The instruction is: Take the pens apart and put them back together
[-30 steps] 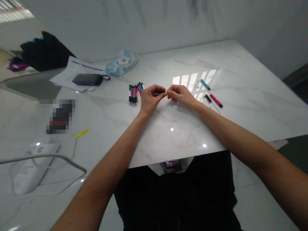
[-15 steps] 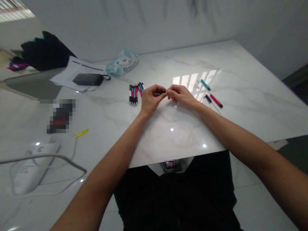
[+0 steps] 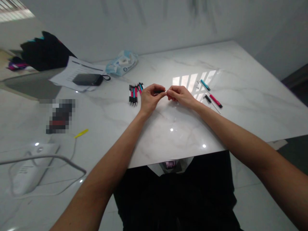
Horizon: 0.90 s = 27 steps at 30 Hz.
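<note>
My left hand (image 3: 149,99) is closed around a short black pen part (image 3: 158,92), held level above the table. Fingertips of my right hand (image 3: 179,95) pinch at the right end of that part, where a small pale tip shows; what exactly they grip is hidden. Several pens (image 3: 133,95) with red, blue and black bodies lie side by side just left of my left hand. To the right of my right hand are a blue pen barrel (image 3: 205,84), a red pen barrel (image 3: 216,100), a black pen piece (image 3: 207,98) and a thin refill (image 3: 216,108).
A pack of wipes (image 3: 122,63) stands near the wall, beside a black power bank (image 3: 88,79) on printed papers (image 3: 68,72). At left lie a white power strip (image 3: 33,168), a grey cable (image 3: 60,156) and a yellow tag (image 3: 81,133). The marble table's (image 3: 166,154) front edge is close to my body.
Both hands stay almost in place, still meeting at the black pen part. Slightly more of the part's pale tip shows between them. The things on the table have not moved.
</note>
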Each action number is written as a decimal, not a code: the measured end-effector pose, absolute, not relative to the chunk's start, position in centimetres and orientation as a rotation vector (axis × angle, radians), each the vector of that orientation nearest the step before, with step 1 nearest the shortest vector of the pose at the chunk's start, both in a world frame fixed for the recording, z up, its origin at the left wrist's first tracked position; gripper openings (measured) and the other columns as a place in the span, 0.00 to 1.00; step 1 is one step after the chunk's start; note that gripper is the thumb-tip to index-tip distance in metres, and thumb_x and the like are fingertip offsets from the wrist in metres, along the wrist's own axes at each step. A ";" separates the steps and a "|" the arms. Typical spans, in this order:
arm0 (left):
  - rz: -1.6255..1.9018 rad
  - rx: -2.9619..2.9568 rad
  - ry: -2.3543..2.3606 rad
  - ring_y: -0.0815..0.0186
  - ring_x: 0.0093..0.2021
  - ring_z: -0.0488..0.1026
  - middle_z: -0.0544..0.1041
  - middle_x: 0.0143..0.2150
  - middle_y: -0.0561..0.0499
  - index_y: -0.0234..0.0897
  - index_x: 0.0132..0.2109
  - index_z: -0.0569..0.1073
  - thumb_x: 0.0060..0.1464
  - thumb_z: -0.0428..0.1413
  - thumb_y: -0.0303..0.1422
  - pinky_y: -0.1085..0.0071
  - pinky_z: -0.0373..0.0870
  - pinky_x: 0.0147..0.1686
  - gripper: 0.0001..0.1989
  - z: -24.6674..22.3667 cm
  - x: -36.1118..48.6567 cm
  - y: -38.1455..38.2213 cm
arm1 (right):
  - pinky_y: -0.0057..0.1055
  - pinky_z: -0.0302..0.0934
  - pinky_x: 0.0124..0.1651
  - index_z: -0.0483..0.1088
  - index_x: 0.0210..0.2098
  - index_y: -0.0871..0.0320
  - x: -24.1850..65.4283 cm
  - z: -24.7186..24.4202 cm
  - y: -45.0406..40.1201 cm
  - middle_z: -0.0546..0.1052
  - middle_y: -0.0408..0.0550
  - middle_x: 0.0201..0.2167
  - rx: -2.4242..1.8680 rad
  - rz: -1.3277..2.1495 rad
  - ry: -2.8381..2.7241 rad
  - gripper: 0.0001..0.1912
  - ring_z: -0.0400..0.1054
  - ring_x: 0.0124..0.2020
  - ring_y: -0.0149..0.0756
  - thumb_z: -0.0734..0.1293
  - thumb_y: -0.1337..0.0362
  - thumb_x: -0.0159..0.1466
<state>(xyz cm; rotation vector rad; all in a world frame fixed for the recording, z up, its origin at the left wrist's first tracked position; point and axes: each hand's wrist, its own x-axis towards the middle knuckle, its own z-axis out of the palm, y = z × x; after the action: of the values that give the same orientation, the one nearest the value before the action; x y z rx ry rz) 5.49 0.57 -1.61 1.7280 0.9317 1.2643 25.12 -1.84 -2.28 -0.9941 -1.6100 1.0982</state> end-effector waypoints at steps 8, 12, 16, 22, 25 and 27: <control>1.251 1.537 0.904 0.64 0.41 0.84 0.85 0.41 0.49 0.43 0.49 0.79 0.54 0.73 0.51 0.67 0.81 0.42 0.23 -2.0 5.7 0.8 | 0.30 0.58 0.32 0.73 0.31 0.55 24.5 -1.7 -2.7 0.76 0.44 0.26 -0.969 1.099 -1.655 0.33 0.63 0.27 0.31 0.64 0.32 0.72; 1.231 1.493 0.940 0.66 0.39 0.83 0.84 0.40 0.50 0.46 0.50 0.79 0.57 0.69 0.55 0.71 0.79 0.36 0.23 -1.4 5.3 0.7 | 0.33 0.61 0.38 0.77 0.32 0.54 24.8 -0.8 -3.2 0.77 0.44 0.25 -1.103 0.766 -1.817 0.26 0.66 0.28 0.33 0.61 0.45 0.78; 1.226 1.392 0.919 0.67 0.37 0.83 0.83 0.40 0.51 0.46 0.52 0.78 0.57 0.70 0.51 0.73 0.78 0.34 0.22 -1.3 4.9 0.8 | 0.37 0.64 0.41 0.78 0.35 0.53 27.6 0.4 -2.1 0.80 0.45 0.29 -1.303 0.387 -1.738 0.12 0.68 0.28 0.36 0.68 0.57 0.73; 1.197 1.334 0.885 0.69 0.34 0.82 0.81 0.37 0.52 0.42 0.52 0.78 0.55 0.71 0.44 0.72 0.80 0.36 0.21 -1.6 5.2 0.8 | 0.48 0.69 0.55 0.82 0.48 0.57 35.4 0.3 -0.1 0.85 0.55 0.40 -1.805 0.077 -1.527 0.13 0.77 0.40 0.47 0.69 0.69 0.66; 1.189 1.339 0.873 0.69 0.34 0.82 0.82 0.38 0.51 0.42 0.52 0.79 0.56 0.71 0.42 0.72 0.80 0.36 0.20 -1.5 5.3 0.8 | 0.51 0.70 0.56 0.83 0.48 0.60 38.0 -0.6 0.1 0.86 0.59 0.42 -2.064 0.112 -1.461 0.14 0.79 0.44 0.52 0.71 0.69 0.64; 1.192 1.317 0.869 0.69 0.33 0.81 0.82 0.37 0.51 0.42 0.51 0.79 0.56 0.71 0.40 0.73 0.79 0.36 0.18 -1.4 5.3 0.8 | 0.51 0.71 0.56 0.83 0.47 0.60 38.8 -1.3 0.2 0.86 0.60 0.41 -2.149 0.148 -1.455 0.14 0.79 0.45 0.53 0.72 0.69 0.63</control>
<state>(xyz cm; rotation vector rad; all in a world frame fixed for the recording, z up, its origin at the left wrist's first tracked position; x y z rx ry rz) 5.29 0.77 -1.43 1.3167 0.8693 1.1919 38.77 0.16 -1.26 -2.1487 -1.4551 0.1477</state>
